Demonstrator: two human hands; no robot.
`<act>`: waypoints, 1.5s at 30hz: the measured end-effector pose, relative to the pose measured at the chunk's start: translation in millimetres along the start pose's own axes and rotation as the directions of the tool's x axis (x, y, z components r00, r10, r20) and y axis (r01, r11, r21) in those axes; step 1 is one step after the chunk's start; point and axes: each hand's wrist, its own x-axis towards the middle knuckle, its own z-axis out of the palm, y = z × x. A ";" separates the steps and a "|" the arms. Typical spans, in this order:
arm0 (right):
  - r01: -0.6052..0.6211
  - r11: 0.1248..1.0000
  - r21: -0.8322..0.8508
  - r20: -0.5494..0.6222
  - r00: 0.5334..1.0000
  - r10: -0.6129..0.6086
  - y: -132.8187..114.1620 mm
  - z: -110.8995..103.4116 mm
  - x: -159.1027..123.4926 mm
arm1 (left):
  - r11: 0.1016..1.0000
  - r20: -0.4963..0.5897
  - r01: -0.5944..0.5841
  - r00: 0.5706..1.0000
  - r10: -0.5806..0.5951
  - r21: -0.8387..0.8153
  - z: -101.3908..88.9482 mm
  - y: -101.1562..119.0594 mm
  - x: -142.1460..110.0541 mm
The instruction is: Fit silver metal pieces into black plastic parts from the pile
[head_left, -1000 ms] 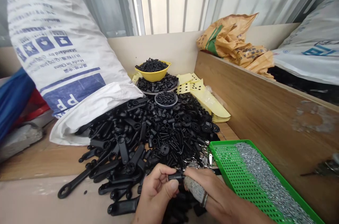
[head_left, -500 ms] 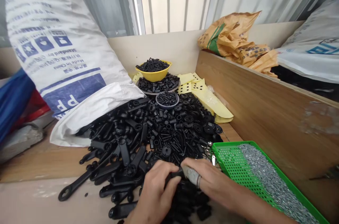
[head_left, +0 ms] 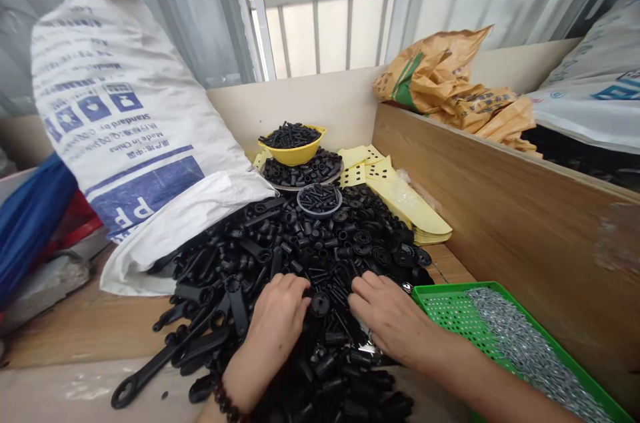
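Observation:
My left hand (head_left: 279,315) lies over the heap of black plastic parts (head_left: 320,236), fingers curled down into it; whatever they grip is hidden. Between the hands sits a round black disc (head_left: 321,304). To its right, my right hand (head_left: 386,313) reaches into black screw-like pieces (head_left: 341,293) with bent fingers, their tips out of sight. Shiny metal pieces (head_left: 369,347) show just below that hand. Long black crank-shaped arms (head_left: 237,308) lie left of my left hand, and short black cylinders (head_left: 327,366) lie below both hands.
A green tray (head_left: 440,306) of small metal pins stands at the right, beside a wooden partition (head_left: 500,209). Behind the heap are a yellow basket (head_left: 295,155), a small bowl (head_left: 320,213) and yellow cards (head_left: 410,206). A large white sack (head_left: 165,123) leans at left.
My hands were together on a dark part at the front of the heap. Now they are apart and farther forward, each in the heap. The view has tilted slightly up.

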 end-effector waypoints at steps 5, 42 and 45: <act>-0.092 0.976 0.195 0.009 0.996 0.092 5.7 -14.9 -1.4 | 0.986 0.078 -0.027 0.997 0.014 0.165 6.1 -3.8 24.8; -0.045 0.702 0.711 -0.193 0.947 0.257 -1.3 -38.6 7.7 | -0.272 0.105 0.015 0.942 -0.320 -0.962 -15.0 62.8 11.2; -0.065 0.660 0.748 -0.145 0.955 0.259 2.0 -44.2 0.4 | -0.256 0.112 0.033 0.948 -0.299 -0.966 -12.7 58.3 5.6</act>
